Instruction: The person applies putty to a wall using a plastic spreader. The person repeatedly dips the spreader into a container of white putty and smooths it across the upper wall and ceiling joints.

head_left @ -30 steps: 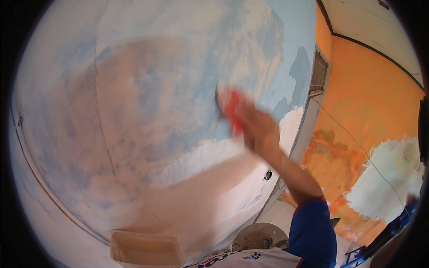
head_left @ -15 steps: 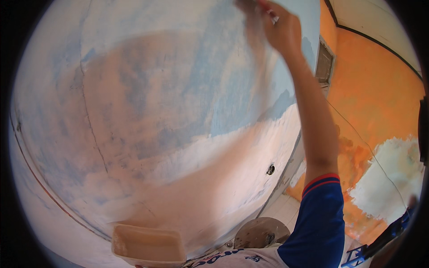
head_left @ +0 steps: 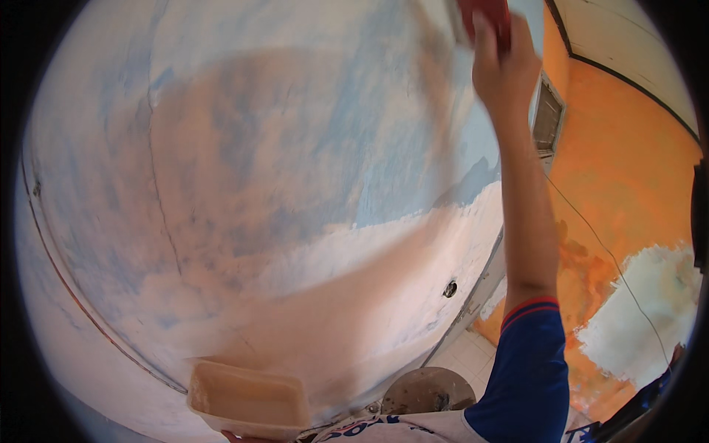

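My right hand (head_left: 506, 74) is raised high against the wall (head_left: 281, 148), its fingers closed round a red-handled scraper (head_left: 484, 16). The scraper's far end is blurred and cut off by the upper edge. Patchy pale filler covers the wall's blue paint. Low in front of me, a cream rectangular plastic tub (head_left: 251, 428) is held up close to the wall. Only a bit of my left hand (head_left: 238, 438) shows, at the tub's underside; the rest of it lies outside the picture.
A dirty round basin or lid (head_left: 428, 387) is on the tiled floor (head_left: 470, 354) below. An orange wall (head_left: 620, 162) with a white patch and a hanging wire stands to the right. A small round hole (head_left: 450, 288) and a long crack mark the wall ahead.
My right hand has moved rightward with the scraper and turned, so more of the red handle shows. The tub stays at nearly the same place, and the view has shifted slightly.
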{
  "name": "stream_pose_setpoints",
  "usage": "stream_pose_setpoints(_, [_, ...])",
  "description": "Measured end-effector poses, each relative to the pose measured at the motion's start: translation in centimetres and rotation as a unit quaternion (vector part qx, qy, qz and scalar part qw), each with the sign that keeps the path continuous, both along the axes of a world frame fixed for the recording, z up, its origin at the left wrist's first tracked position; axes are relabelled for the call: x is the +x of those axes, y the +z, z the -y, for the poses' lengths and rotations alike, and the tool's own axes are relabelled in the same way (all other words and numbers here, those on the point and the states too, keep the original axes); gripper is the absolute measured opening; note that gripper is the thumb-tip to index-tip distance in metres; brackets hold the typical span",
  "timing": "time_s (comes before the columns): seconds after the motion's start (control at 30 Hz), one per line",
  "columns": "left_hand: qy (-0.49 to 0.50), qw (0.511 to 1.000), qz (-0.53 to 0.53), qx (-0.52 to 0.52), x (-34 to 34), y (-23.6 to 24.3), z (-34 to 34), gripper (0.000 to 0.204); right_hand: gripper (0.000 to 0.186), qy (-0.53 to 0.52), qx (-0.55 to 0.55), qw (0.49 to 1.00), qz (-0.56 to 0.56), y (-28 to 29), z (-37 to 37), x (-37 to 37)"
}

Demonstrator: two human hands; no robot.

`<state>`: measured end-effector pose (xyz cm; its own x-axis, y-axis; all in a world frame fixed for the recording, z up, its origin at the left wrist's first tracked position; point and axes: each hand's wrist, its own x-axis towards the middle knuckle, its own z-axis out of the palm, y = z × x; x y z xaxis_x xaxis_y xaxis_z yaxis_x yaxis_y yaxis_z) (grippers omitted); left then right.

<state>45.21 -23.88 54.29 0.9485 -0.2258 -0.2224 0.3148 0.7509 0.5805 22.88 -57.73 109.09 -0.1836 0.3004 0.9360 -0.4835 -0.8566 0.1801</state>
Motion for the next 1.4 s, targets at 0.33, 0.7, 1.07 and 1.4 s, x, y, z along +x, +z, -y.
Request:
stream_pose_setpoints(0.33, [0.051,0.999,0.004,0.016,-2.4,1.5,1.7,0.079,0.025,-0.055,-0.162,0.961,-0.22,-15.6,1.9,4.9])
stream_pose_setpoints(0.7, [0.099,0.995,-0.004,0.017,-4.5,5.3,3.8,0.071,0.024,0.002,-0.066,0.998,-0.011,3.7,2.8,-1.8])
stream_pose_setpoints(1.07, [0.084,0.996,0.005,-0.033,-6.2,4.5,5.7,0.075,0.031,-0.063,-0.219,0.911,-0.343,-17.4,1.1,0.2])
stream_pose_setpoints(1.4, [0.058,0.985,-0.026,-0.158,-7.2,6.5,7.4,0.07,0.019,0.047,-0.138,0.989,0.03,5.8,6.6,-2.4])
